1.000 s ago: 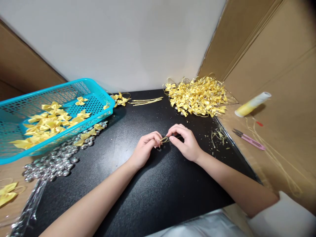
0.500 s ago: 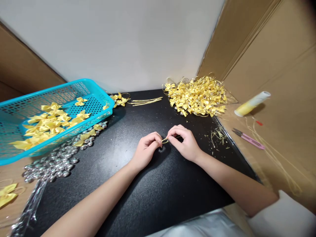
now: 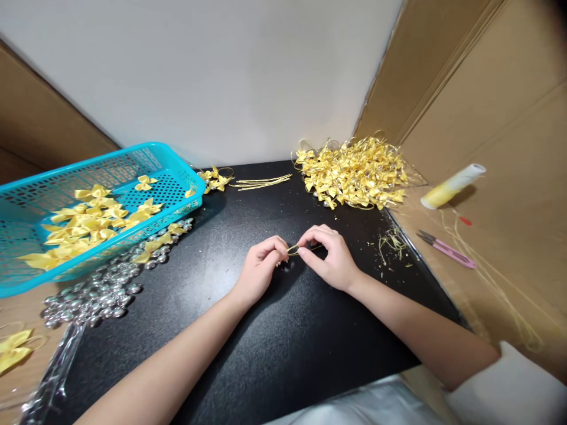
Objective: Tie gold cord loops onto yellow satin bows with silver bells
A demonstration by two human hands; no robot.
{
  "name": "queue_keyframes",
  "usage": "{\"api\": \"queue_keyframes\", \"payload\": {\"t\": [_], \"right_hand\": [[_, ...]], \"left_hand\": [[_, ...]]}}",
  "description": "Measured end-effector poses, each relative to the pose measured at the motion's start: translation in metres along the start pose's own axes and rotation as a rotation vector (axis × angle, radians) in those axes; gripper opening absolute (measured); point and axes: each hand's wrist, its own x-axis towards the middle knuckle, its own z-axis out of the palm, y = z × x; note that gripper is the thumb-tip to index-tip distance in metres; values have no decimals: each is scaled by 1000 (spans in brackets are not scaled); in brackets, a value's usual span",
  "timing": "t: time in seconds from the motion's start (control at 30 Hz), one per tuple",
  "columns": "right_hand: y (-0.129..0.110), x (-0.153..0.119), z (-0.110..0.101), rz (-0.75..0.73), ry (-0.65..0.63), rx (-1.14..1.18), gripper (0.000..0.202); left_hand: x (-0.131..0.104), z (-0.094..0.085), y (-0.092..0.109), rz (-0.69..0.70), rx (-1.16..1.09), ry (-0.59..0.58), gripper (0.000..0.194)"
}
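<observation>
Over the middle of the black board, a thin yellow cord (image 3: 293,251) spans the small gap between my two hands. My left hand (image 3: 264,264) pinches its left end between thumb and fingertips. From the right, my right hand (image 3: 330,255) pinches the same cord, and a loose end shows past its fingers. Something small sits at my left fingertips, too small to make out. Several cut lengths of gold cord (image 3: 261,182) lie beyond my hands, near the board's back edge.
A blue basket (image 3: 177,158) with yellow bows stands at left, beside silver beads (image 3: 100,295). At back right is a heap of yellow bows (image 3: 354,171). Cord scraps (image 3: 393,242), pink snips (image 3: 449,251) and a spool (image 3: 452,186) lie to the right.
My left hand has shifted slightly left, and the fingertips of my right hand have moved a little left too. Both still pinch the cord.
</observation>
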Motion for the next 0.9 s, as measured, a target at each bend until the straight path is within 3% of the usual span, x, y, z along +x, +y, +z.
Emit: {"api": "queue_keyframes", "payload": {"t": [0.13, 0.6, 0.8, 0.9], "right_hand": [[-1, 0, 3, -11, 18, -25, 16], [-3, -1, 3, -62, 44, -122, 15], [-1, -1, 4, -56, 5, -109, 15], [-1, -1, 4, -47, -11, -99, 16]], "left_hand": [[0, 1, 2, 4, 8, 4, 20], [1, 4, 12, -1, 116, -2, 23], [1, 2, 9, -8, 55, -77, 22], [0, 1, 4, 10, 2, -42, 21]]}}
